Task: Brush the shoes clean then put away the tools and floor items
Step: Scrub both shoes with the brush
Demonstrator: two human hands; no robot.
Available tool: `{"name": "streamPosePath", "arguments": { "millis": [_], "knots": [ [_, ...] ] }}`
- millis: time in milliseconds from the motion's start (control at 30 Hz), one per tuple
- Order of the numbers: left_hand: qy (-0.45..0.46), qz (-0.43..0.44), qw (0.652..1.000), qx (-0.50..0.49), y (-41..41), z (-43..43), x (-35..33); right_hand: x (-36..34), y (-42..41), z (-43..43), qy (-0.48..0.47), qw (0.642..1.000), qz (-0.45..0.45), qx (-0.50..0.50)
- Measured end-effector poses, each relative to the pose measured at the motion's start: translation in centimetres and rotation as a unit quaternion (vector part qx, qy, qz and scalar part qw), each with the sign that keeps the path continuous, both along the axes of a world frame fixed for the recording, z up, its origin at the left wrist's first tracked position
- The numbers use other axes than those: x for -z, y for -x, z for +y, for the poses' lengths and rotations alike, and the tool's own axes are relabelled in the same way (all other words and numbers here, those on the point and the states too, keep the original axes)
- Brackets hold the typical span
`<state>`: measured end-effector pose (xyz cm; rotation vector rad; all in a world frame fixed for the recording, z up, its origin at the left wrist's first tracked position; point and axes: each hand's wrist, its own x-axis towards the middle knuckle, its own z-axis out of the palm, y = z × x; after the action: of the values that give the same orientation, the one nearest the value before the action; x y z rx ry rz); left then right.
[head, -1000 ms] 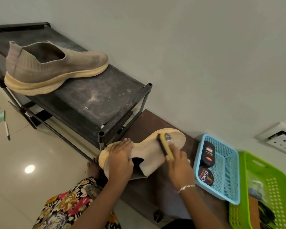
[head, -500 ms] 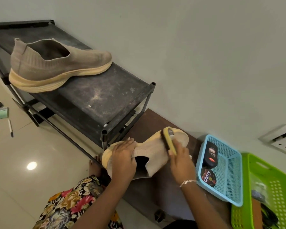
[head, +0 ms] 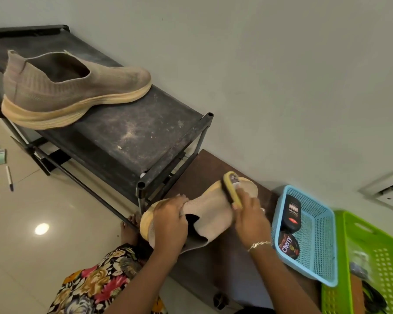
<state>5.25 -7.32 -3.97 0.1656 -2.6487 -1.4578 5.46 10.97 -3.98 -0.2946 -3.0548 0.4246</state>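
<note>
Pale wall behind, a dark brown counter [head: 213, 168] carries the beige knit shoe [head: 213, 214] at its end beside the black shoe rack [head: 134, 137]. Left hand [head: 170, 225] grips the heel; right hand [head: 250, 219] clutches a yellow-backed brush [head: 233, 191] against the toe. A matching shoe [head: 73, 87] sits on the rack's top.

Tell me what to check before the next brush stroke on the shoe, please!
1. The left hand grips the held shoe at its heel end: ok.
2. The right hand holds the yellow brush: ok.
3. Bristles lie on the held shoe near its toe: ok.
4. The held shoe is clean all over: cannot tell.
5. The blue basket has room for the yellow brush later: ok.
6. The pen is off the floor: not ok, it lies there.
</note>
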Motion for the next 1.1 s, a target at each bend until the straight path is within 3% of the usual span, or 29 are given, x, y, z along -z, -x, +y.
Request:
{"name": "streamPosePath", "arguments": {
  "millis": [67,133,233,333,400,500,633,800,900,1000,1100],
  "knots": [
    [-0.014,-0.007,1.0,-0.015,-0.1,0.1,-0.1,-0.9,2.3,2.3,0.041,0.991,-0.014,0.124],
    [-0.017,-0.009,0.999,-0.036,-0.1,0.3,-0.1,-1.5,2.7,1.6,0.055,0.987,-0.012,0.152],
    [-0.024,-0.012,0.998,-0.06,0.1,0.4,-0.2,-1.6,-0.2,-3.3,0.057,0.998,-0.034,0.023],
    [-0.042,-0.018,0.996,-0.073,0.2,0.2,0.0,-2.0,-4.2,-7.8,0.109,0.982,-0.048,-0.144],
    [-0.062,-0.035,0.994,-0.084,0.1,-0.1,-0.1,-2.0,-3.4,-6.5,0.062,0.987,-0.041,-0.142],
    [-0.082,-0.045,0.993,-0.074,-0.2,-0.2,-0.6,-1.3,0.9,-0.9,-0.009,0.998,-0.048,-0.033],
    [-0.105,-0.043,0.99,-0.082,-0.2,0.1,-0.7,-0.7,4.1,3.4,0.079,0.988,-0.018,0.129],
    [-0.1,-0.095,0.984,-0.113,0.3,-0.2,-0.1,1.5,-1.5,-2.3,0.179,0.983,-0.024,0.043],
    [-0.122,-0.128,0.977,-0.119,0.2,-0.6,0.1,1.4,-6.5,-6.0,0.269,0.962,-0.048,-0.011],
    [-0.215,-0.21,0.942,-0.151,-0.5,-0.4,0.8,-0.9,-9.6,-6.5,0.38,0.924,-0.01,0.029],
    [-0.335,-0.261,0.89,-0.167,-1.7,0.3,1.5,-2.6,-11.6,-5.3,0.418,0.902,0.084,0.063]
  ]
}}
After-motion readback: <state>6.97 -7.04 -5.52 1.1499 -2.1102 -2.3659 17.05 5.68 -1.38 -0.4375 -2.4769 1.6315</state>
